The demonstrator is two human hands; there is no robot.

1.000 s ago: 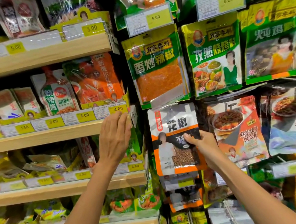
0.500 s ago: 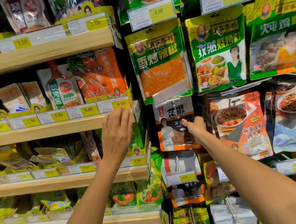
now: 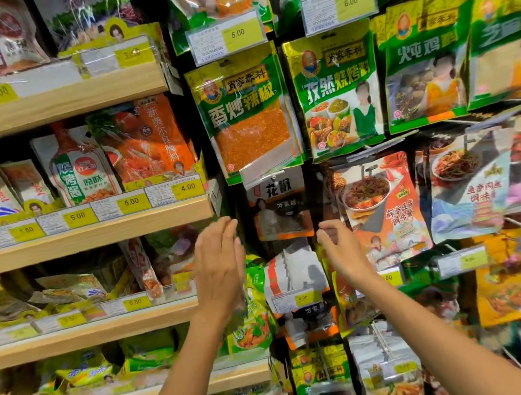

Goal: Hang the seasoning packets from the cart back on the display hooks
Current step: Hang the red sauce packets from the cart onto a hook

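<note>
Head view. Packet status: the black-and-orange peppercorn packet [image 3: 279,209] hung on the display column, with its top edge tucked under the clear flap below the green chilli packet [image 3: 248,116]. The hook was hidden behind that flap.

One second before, the right hand [image 3: 342,249] had pinched this packet by its right edge, nearer the camera. Half a second before, it had pressed the packet back toward the column. At the present moment the right hand stood apart from the packet, below and to its right, at the left edge of the red-and-orange sauce packet [image 3: 383,207]. Its grip was slack, with fingers loosely curled and holding nothing.

The left hand [image 3: 220,269] had come off the edge of the wooden shelf [image 3: 91,234], where it had rested by the 4.00 price tag [image 3: 187,187]. It hovered lower, in the air. Its grip was wide, with fingers nearly straight and holding nothing. Motion blur softened both hands.

Assessment: this packet appeared to be hung, and both hands were free. The cart was not in view, and the next packet would probably have to be fetched from it.
</note>
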